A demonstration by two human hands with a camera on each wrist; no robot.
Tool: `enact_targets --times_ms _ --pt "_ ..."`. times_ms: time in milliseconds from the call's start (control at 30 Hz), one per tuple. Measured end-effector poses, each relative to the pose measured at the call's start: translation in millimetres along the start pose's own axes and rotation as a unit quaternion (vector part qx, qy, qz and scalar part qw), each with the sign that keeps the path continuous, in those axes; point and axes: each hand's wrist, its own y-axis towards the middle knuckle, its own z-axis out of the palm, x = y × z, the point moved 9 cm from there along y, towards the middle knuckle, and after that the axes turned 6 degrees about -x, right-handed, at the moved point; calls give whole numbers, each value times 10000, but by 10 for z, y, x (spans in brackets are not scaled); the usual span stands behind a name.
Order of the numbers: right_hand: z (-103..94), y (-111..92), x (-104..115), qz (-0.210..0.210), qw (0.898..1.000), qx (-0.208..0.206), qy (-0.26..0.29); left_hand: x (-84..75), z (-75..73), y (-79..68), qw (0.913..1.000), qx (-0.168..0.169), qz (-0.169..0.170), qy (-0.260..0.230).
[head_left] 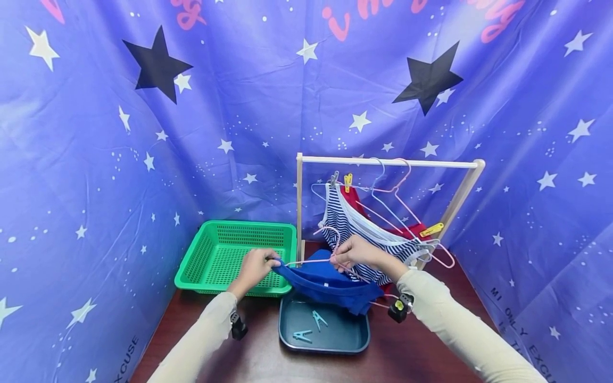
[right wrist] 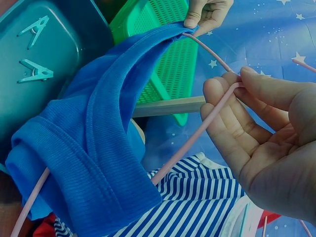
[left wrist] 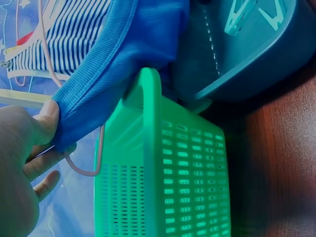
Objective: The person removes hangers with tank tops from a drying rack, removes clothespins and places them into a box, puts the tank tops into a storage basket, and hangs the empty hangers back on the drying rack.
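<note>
My left hand (head_left: pixel 254 270) pinches one end of a blue ribbed top (head_left: pixel 311 282) between thumb and fingers. A pink wire hanger (right wrist: pixel 197 129) runs through the top, and its rounded end loops out beside the left fingers in the left wrist view. My right hand (head_left: pixel 358 252) pinches that hanger at the base of its hook with thumb and fingertips. The blue top droops between both hands, its far end hanging over the dark tray (head_left: pixel 345 332). Behind the right hand, a striped tank top (head_left: pixel 349 229) hangs on the wooden rack (head_left: pixel 335 159).
A green basket (head_left: pixel 230 266) stands left of the rack. Two light-blue clothespins (head_left: pixel 303 335) lie in the tray. A red garment (head_left: pixel 353 199) hangs behind the striped one, with yellow clips (head_left: pixel 432 230) and a grey clip (head_left: pixel 334 178) nearby. Purple star-patterned cloth surrounds the table.
</note>
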Motion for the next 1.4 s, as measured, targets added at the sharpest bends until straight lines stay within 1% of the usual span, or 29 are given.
enact_targets --times_ms 267,400,567,700,867,1033,1233,1400 --pt "-1 -35 -38 -48 10000 -22 -51 8 -7 -30 9998 -195 73 72" --pt "-12 -47 -55 -82 9999 -65 -74 28 -5 -41 9997 -233 -14 60" --pt "-28 -61 -65 -79 9999 -66 31 50 -18 -51 9994 -335 -116 43" --pt "-33 -65 -74 -95 9998 -37 156 75 -14 -59 9991 -367 -200 121" --pt "-40 -77 -105 -97 9998 -31 188 109 -4 -76 9984 -429 -329 179" --pt "-62 -84 -128 -61 9999 -75 100 153 1 -95 9976 -468 -486 182" --pt "-122 -75 -172 35 9994 -285 -171 199 -3 -120 9962 -543 -656 188" --pt "-133 -63 -201 37 9994 -315 -122 204 1 -135 9958 -493 -753 168"
